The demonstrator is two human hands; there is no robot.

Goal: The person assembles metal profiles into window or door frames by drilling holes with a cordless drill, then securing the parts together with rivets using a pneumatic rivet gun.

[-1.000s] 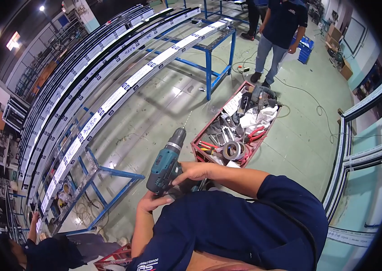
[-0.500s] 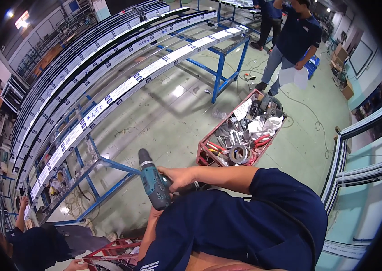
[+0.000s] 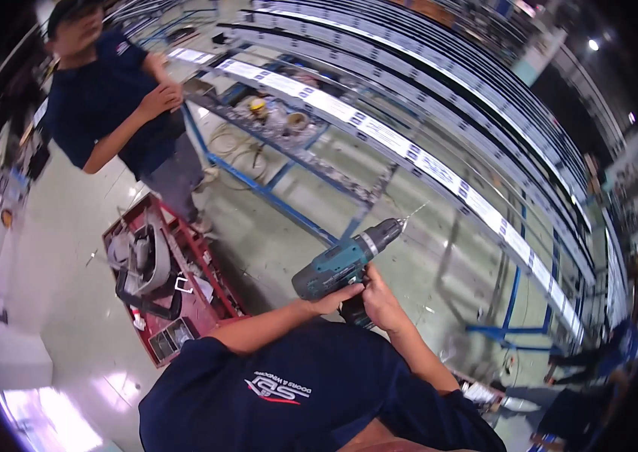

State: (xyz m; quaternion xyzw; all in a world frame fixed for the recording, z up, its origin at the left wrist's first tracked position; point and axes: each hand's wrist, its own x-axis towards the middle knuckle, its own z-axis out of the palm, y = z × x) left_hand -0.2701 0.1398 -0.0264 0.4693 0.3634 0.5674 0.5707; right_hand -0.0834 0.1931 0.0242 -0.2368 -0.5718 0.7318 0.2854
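Both hands grip the drill point(image 3: 334, 269), the left point(image 3: 336, 300) at the rear of its handle and the right point(image 3: 381, 303) at the front, nearer the chuck point(image 3: 380, 235), though how the fingers wrap is partly hidden. From that grip the drill's long axis runs forward and rightward, its thin bit point(image 3: 416, 210) pointing towards the white profile point(image 3: 439, 172). Beyond the grip, the profile runs across that axis, from far left to nearer right; bit and profile look apart.
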